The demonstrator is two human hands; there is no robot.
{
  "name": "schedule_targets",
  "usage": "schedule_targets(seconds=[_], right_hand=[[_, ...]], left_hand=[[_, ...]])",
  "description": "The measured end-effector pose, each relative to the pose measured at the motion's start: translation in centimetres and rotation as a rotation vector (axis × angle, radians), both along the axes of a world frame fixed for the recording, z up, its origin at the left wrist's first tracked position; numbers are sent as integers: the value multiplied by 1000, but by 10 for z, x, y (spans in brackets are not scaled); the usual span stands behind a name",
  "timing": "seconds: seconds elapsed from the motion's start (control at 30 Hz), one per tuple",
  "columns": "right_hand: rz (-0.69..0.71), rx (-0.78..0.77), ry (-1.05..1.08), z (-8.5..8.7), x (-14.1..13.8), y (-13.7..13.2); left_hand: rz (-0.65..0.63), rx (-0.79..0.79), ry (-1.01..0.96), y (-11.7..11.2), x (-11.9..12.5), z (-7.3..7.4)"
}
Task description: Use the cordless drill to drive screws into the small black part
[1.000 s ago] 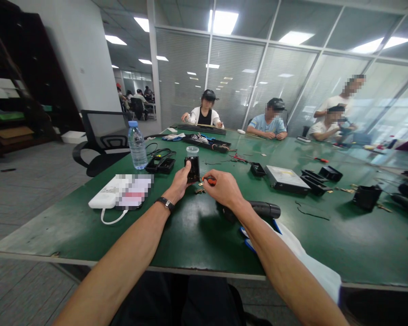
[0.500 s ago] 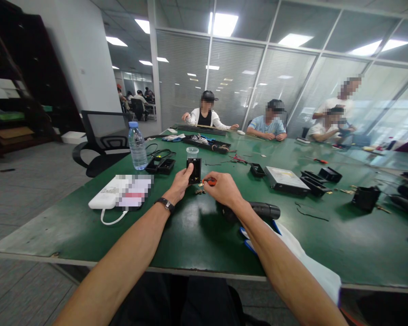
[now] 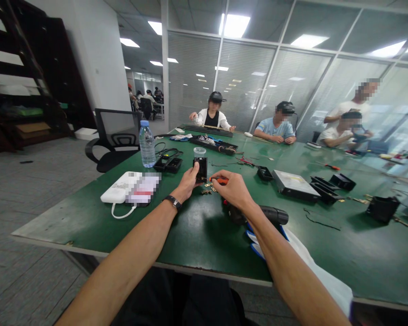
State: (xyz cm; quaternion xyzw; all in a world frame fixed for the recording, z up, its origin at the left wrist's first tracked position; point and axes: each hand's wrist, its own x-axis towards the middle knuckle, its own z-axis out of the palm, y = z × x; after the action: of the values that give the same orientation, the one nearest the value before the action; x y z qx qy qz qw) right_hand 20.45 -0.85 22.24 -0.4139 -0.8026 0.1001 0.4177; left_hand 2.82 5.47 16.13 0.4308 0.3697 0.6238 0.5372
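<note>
My left hand (image 3: 187,182) is closed round a small black plastic box (image 3: 201,168), its thumb on the near side and the box's hollow face turned toward me. My right hand (image 3: 234,188) grips a small orange-handled tool (image 3: 221,180) just right of the box; fingers hide part of it, and I cannot make out its kind. The tool's end points left, with a small gap to the box. Small brass-coloured metal pieces (image 3: 207,192) lie on the green table (image 3: 190,235) below both hands. A clear plastic cup (image 3: 199,152) stands behind the box.
Left are a water bottle (image 3: 147,144), a white power bank (image 3: 119,187) cabled to a phone, and black cases (image 3: 168,164). Under my right forearm lie a black cylindrical tool (image 3: 274,214) and white-blue gloves (image 3: 302,249). Rightward sits a silver-black metal box (image 3: 295,184). Several people sit across the table.
The view has shifted a little left. The tool's end has drawn slightly away from the brass piece it was at, and brass pieces now show on the table between my hands.
</note>
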Motion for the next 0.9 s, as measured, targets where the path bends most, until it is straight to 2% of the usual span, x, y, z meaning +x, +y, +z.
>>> schedule_targets(seconds=[0.23, 0.4, 0.5, 0.6, 0.7, 0.77, 0.9], right_hand=[[-24, -12, -92, -8, -5, 2], [-13, -24, 28, 6, 13, 5], [-66, -32, 102, 13, 28, 13], [-213, -8, 118, 11, 46, 27], [-512, -5, -12, -2, 70, 46], [-659, -57, -110, -14, 89, 58], [-735, -128, -148, -34, 125, 78]], left_hand=[[13, 41, 17, -2, 4, 0], [9, 37, 15, 0, 0, 0], [21, 18, -12, 2, -1, 0], [47, -1, -30, 4, -2, 0], [50, -18, -39, 3, -3, 0], [45, -26, -40, 1, -3, 2], [46, -38, -46, -2, -3, 3]])
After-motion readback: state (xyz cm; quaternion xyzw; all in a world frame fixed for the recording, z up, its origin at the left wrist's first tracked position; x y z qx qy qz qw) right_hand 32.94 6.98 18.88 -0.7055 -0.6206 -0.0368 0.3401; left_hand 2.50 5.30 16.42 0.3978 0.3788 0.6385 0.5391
